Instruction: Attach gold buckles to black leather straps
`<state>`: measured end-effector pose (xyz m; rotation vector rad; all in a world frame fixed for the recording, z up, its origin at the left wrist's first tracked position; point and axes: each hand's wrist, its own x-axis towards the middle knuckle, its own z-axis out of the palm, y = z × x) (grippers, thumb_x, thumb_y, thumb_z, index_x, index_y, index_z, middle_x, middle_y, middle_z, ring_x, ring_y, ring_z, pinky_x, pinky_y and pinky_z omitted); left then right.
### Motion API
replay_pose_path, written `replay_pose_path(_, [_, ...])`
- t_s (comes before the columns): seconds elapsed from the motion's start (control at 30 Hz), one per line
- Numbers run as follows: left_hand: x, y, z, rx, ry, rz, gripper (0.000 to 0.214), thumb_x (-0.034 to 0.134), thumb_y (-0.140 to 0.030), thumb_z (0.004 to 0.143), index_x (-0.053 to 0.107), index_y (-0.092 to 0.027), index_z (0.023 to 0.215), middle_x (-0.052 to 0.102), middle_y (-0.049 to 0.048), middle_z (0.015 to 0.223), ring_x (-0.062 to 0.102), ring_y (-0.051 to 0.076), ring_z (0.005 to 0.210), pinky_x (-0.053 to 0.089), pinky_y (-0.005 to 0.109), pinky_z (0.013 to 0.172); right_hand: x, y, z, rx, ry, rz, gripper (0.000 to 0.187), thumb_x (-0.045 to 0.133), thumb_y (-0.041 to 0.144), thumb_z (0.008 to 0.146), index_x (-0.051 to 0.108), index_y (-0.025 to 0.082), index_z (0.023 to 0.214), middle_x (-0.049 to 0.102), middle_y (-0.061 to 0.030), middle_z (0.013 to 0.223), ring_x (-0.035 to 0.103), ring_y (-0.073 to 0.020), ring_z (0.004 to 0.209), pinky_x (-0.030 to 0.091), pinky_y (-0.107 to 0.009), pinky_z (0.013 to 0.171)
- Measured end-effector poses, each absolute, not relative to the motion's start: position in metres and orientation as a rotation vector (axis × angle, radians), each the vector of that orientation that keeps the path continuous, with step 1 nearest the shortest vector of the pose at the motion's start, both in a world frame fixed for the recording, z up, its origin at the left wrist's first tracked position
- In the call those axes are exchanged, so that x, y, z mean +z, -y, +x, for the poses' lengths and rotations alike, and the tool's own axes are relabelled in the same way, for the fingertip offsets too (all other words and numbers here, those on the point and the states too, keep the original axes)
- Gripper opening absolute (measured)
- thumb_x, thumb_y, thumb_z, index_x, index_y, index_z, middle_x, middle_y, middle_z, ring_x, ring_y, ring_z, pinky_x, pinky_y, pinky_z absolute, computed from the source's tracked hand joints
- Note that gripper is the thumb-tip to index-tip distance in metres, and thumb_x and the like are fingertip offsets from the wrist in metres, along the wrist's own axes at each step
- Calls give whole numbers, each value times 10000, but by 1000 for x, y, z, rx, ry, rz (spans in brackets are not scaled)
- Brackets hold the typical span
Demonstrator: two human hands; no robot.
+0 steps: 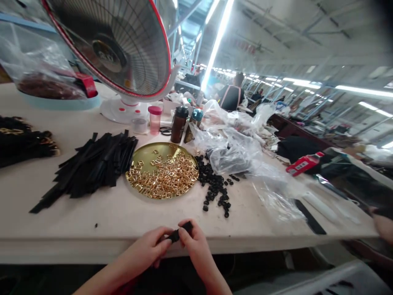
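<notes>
Just over the table's front edge, a short black strap (175,236) stretches between my two hands. My left hand (156,245) pinches its near end, and my right hand (190,238) grips the other end, which pokes up past the thumb. Fingers cover much of the strap, so I cannot tell whether a buckle is on it. Beyond my hands lies a round gold tray (144,153) heaped with small gold buckles (166,178). Small black ring-like pieces (215,188) are scattered to its right. On its left is a pile of flat black straps (98,164).
A large fan (113,49) stands at the back left, near a pink-lidded cup (155,119) and a dark bottle (179,124). Clear plastic bags (236,151) and a red bottle (304,164) lie to the right. Another person's arm (383,225) shows at the right edge.
</notes>
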<state>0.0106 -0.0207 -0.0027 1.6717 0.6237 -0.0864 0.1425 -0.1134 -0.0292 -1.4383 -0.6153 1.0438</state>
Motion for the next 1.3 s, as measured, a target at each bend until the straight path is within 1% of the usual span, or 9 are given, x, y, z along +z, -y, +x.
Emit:
replay_pose_path(0.17, [-10,23,9,-200,-583,1431,592,329,-321,811,162,-149,1352,528,-31,604,432,88,410,328,194,440,-28,114,140,1018,711,-1404,167,575,350,741,509,201,773,462,46,636,431,-108,580,354,-228,538])
replay_pose_path(0.27, [-16,23,12,-116,-661,1682,576,308,-305,821,189,-135,1359,577,17,674,498,126,504,390,232,527,-34,111,143,970,719,-1432,166,589,337,726,518,201,791,469,45,629,435,-111,575,354,-228,532])
replay_pose_path(0.4, [-12,27,15,-34,-759,2021,541,323,-248,820,272,-164,1352,622,99,957,572,201,839,395,288,759,-34,112,145,946,647,-1465,212,638,370,679,542,192,740,496,37,615,444,-121,572,362,-238,538])
replay_pose_path(0.7, [-1,48,16,80,-744,1961,533,367,-245,819,295,-173,1343,629,58,851,560,174,765,391,258,702,-34,133,128,1140,530,-1317,225,588,395,748,592,197,855,557,20,704,477,-128,618,389,-257,613])
replay_pose_path(0.77, [1,48,16,102,-719,1912,467,364,-275,828,377,-164,1282,614,30,749,549,158,696,386,245,662,-36,133,127,1135,581,-1341,220,572,395,760,589,193,847,556,20,698,480,-128,618,394,-259,610])
replay_pose_path(0.87, [6,43,16,102,-723,1892,309,335,-345,842,552,-156,957,561,1,627,505,135,586,351,230,569,-35,131,136,1013,740,-1474,251,541,429,769,582,182,790,527,26,624,468,-127,569,398,-259,566])
replay_pose_path(0.97, [9,36,14,125,-797,1873,250,361,-355,816,491,-166,715,513,-16,579,459,115,544,306,221,519,-33,129,163,790,896,-1637,273,522,447,771,579,182,807,558,6,650,496,-145,587,412,-272,574])
replay_pose_path(1.1, [11,33,11,132,-857,1504,211,362,-357,783,427,-173,702,397,-63,491,336,79,431,247,205,441,-33,132,216,286,1068,-1977,269,490,427,781,583,183,848,601,-45,760,536,-177,665,433,-309,639])
replay_pose_path(1.3, [-2,23,19,250,-802,1116,273,400,-420,766,440,-150,780,426,-71,524,284,36,388,195,186,421,-32,111,254,152,1145,-2063,266,441,400,800,568,177,866,592,-73,808,544,-200,701,423,-343,666])
